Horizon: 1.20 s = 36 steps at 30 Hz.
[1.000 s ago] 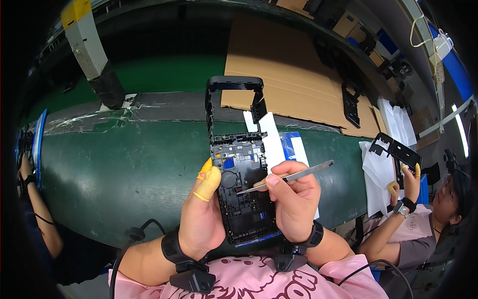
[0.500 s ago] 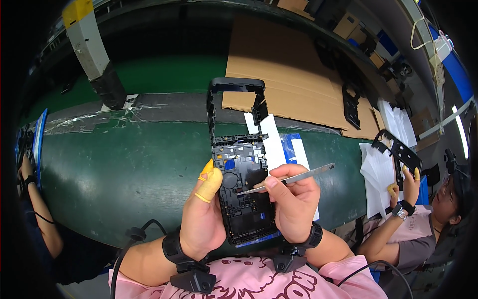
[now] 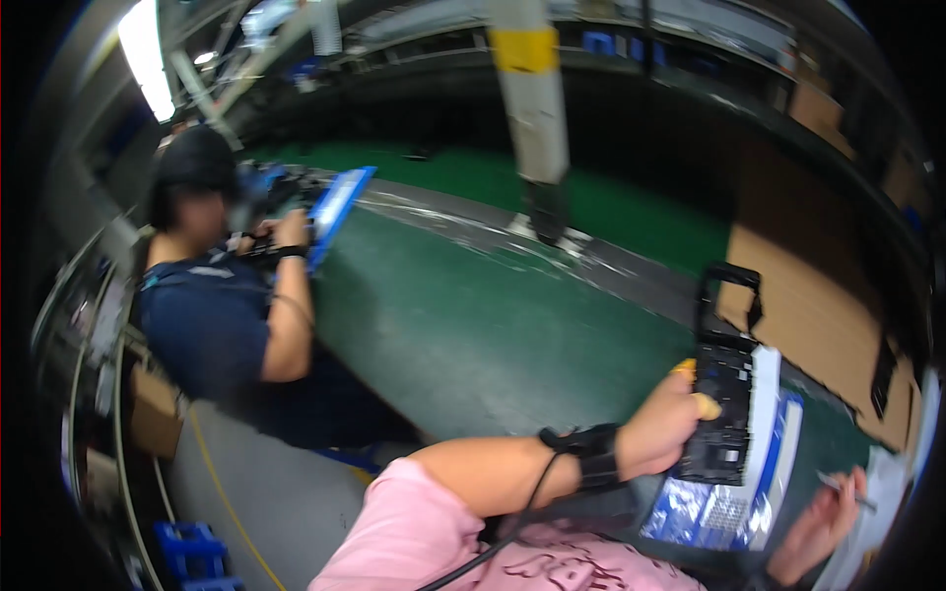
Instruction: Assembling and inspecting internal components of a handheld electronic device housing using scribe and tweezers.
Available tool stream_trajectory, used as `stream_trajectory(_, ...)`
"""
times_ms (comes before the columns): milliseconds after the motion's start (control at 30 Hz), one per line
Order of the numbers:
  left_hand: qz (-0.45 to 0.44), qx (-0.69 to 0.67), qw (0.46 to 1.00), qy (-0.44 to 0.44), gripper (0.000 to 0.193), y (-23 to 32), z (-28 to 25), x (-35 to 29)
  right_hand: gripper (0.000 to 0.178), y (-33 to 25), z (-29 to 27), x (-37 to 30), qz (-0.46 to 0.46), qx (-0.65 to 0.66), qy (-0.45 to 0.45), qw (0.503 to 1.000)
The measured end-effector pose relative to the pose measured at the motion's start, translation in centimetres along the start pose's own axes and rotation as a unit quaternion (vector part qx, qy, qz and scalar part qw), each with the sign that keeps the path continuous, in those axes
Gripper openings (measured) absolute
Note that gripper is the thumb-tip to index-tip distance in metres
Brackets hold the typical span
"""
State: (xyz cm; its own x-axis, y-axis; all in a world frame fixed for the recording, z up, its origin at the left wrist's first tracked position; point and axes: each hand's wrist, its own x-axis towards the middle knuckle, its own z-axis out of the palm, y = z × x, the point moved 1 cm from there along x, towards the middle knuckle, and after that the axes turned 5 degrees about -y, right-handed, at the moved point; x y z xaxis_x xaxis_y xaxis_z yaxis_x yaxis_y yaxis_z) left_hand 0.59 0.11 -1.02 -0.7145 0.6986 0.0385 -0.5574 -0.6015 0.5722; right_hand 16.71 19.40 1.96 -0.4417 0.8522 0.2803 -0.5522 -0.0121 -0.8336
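Co-worker [image 3: 212, 315] at left of frame. Right of centre, my left hand [image 3: 662, 427] grips the black case [image 3: 727, 424] by its left edge, over a blue-white bag [image 3: 727, 512]. Lower right, my right hand [image 3: 824, 524] holds tweezers [image 3: 829, 481], clear of the case.

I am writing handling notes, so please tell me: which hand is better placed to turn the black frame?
The left hand, I judge: it grips the black frame by its left edge. The right hand is apart from it, farther right, and seems to hold a slim, blurred metal tool.
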Motion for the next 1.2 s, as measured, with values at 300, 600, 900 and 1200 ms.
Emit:
stream_trajectory(300, 0.154, 0.472, 0.786, 0.368, 0.067, 9.2, -5.3, 18.7, 0.013, -0.8, -7.4, -0.3, -0.148, -0.346, -0.076, 0.924)
stream_trajectory(600, 0.258, 0.773, 0.58, -0.003, 0.041, -1.2, 3.3, 20.9, 0.01, 2.3, -7.4, 1.3, 0.073, -0.023, 0.063, 0.995)
stream_trajectory(900, 0.22, 0.749, 0.597, -0.187, 0.026, -21.3, 10.0, 29.7, 0.009, 2.5, -9.3, 1.8, 0.062, 0.018, 0.066, 0.996)
stream_trajectory(1200, 0.052, 0.726, 0.686, -0.027, 0.029, -24.5, 13.5, 30.5, 0.003, 1.1, -8.7, 0.6, 0.057, -0.051, 0.116, 0.99)
